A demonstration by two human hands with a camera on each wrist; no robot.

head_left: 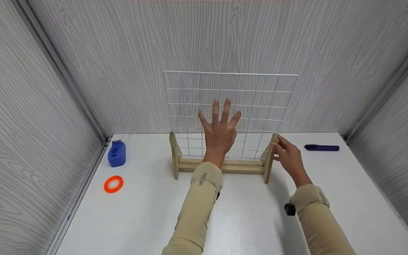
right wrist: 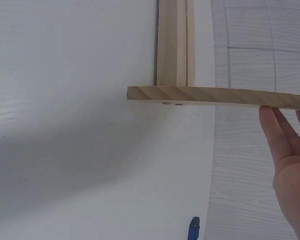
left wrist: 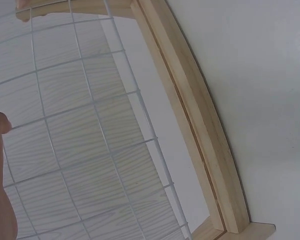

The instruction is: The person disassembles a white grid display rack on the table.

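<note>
A white wire grid panel (head_left: 264, 106) stands upright in a wooden stand (head_left: 243, 169) made of two side pieces joined by crossbars. My left hand (head_left: 220, 136) is spread flat before the middle of the grid, fingers straight; in the left wrist view its thumb (left wrist: 1, 121) lies at a wire. The right hand (head_left: 289, 156) holds the upper end of the stand's right side piece (head_left: 270, 159). In the right wrist view, fingers (right wrist: 275, 132) of that hand touch the outer face of this piece; the fingertips farther along are partly out of view.
On the left of the white table lie a blue tape dispenser (head_left: 117, 153) and an orange ring-shaped roll (head_left: 113, 184). A dark blue pen or marker (head_left: 321, 147) lies at the right rear. Wood-patterned panels (head_left: 136, 35) wall in the back and sides.
</note>
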